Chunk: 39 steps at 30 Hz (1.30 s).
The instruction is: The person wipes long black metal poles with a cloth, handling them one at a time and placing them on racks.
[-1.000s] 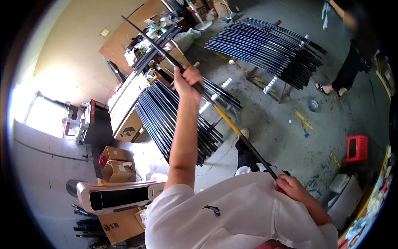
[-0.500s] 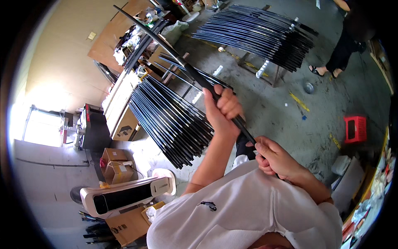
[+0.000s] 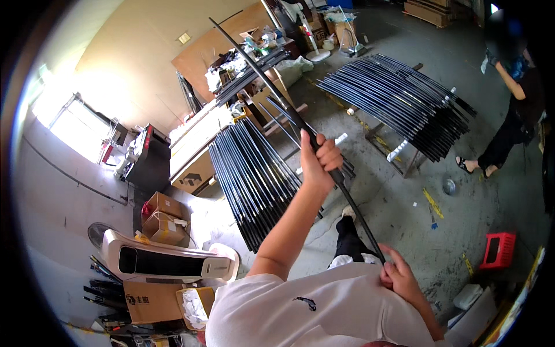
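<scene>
A long black tapered rod (image 3: 359,215) slants across the view, its thin end up and away to the left. My left hand (image 3: 319,161) is wrapped round its thicker, grip-like section. At the lower end of the rod, in front of my shirt, my right hand (image 3: 400,276) has its fingers curled on the tip, with the index finger lying more outstretched. Part of that grip is hidden. Beyond my left forearm, many similar rods (image 3: 251,179) lie side by side on a rack. A second rack farther off carries another row of rods (image 3: 399,104).
At the right, a person in dark clothes (image 3: 514,115) stands beyond a red plastic stool (image 3: 498,250). A metal bowl (image 3: 449,186) is on the floor. Nearer on the left are a white-and-black upright appliance (image 3: 167,260), cardboard boxes (image 3: 163,217) and an open carton (image 3: 151,302).
My right hand has moved down and toward me along the rod to its lower end. My left hand still grips the rod. The view has shifted, bringing more of the person into sight.
</scene>
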Each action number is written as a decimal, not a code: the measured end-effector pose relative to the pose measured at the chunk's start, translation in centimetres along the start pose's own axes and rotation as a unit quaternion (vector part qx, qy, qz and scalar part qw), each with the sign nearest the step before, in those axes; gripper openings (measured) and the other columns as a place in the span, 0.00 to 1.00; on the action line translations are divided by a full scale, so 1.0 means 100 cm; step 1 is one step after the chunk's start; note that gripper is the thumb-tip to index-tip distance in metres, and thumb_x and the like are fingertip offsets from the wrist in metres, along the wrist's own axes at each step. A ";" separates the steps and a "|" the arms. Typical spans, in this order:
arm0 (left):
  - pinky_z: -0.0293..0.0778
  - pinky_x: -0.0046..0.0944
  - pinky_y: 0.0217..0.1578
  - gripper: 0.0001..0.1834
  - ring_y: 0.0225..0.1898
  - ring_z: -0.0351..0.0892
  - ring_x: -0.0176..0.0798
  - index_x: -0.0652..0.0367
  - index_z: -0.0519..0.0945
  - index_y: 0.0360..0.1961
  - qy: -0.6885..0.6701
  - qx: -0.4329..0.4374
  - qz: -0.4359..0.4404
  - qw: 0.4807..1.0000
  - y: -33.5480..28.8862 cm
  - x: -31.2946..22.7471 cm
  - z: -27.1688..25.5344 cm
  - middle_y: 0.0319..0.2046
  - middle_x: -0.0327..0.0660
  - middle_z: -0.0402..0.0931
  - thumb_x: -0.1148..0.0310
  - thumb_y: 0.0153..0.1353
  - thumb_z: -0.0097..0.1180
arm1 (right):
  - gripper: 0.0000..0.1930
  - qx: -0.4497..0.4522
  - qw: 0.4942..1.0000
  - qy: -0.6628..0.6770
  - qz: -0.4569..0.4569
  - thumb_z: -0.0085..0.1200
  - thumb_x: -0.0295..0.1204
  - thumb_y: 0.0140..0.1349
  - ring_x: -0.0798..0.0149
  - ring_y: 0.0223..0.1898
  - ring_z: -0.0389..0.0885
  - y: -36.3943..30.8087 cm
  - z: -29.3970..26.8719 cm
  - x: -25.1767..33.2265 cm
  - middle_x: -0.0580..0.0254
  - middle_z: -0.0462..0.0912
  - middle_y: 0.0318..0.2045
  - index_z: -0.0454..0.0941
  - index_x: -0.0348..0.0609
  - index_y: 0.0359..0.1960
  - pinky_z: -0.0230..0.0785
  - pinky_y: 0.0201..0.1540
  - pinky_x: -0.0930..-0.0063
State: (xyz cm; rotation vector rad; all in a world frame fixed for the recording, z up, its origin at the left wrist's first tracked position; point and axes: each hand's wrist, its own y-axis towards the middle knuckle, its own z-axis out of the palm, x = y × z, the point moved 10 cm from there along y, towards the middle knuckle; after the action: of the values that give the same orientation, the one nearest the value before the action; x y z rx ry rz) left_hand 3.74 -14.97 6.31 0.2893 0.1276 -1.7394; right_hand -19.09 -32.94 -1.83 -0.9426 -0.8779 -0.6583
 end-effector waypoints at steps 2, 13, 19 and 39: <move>0.44 0.24 0.09 0.21 0.12 0.46 0.21 0.52 0.64 0.23 -0.033 0.001 0.000 0.999 -0.003 0.002 0.002 0.13 0.27 0.50 0.46 0.64 0.40 | 0.24 0.002 1.000 -0.026 -0.005 0.36 0.25 0.64 0.77 0.18 0.57 0.000 0.005 0.001 0.71 0.62 0.17 0.56 0.49 0.63 0.54 0.21 0.83; 0.44 0.24 0.09 0.21 0.11 0.46 0.21 0.51 0.64 0.23 -0.007 -0.078 0.021 0.997 -0.053 0.032 -0.020 0.13 0.26 0.49 0.45 0.62 0.43 | 0.29 -0.059 0.951 -0.285 -0.101 0.39 0.26 0.62 0.63 0.18 0.72 0.014 0.019 0.026 0.58 0.72 0.15 0.50 0.55 0.66 0.67 0.28 0.72; 0.51 0.29 0.14 0.22 0.13 0.48 0.25 0.51 0.62 0.26 0.057 -0.066 -0.035 0.996 -0.103 0.103 -0.012 0.14 0.29 0.51 0.43 0.63 0.37 | 0.29 -0.112 0.939 -0.259 -0.196 0.44 0.31 0.62 0.44 0.28 0.78 0.031 0.021 0.058 0.44 0.77 0.25 0.50 0.37 0.63 0.68 0.32 0.61; 0.61 0.49 0.56 0.44 0.57 0.64 0.49 0.59 0.45 0.65 0.356 0.028 0.124 0.926 0.046 -0.094 0.038 0.62 0.54 0.53 0.36 0.59 0.37 | 0.15 -0.372 0.820 -0.428 -0.080 0.58 0.34 0.50 0.62 0.10 0.64 -0.031 -0.134 -0.077 0.60 0.64 0.08 0.67 0.40 0.15 0.56 0.17 0.67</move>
State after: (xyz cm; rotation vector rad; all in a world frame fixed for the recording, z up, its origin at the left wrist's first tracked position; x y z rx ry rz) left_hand 9.29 -7.84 12.73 0.9333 0.5447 -1.3176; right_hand -20.79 -45.43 -11.36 -1.9771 -1.5515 -0.7364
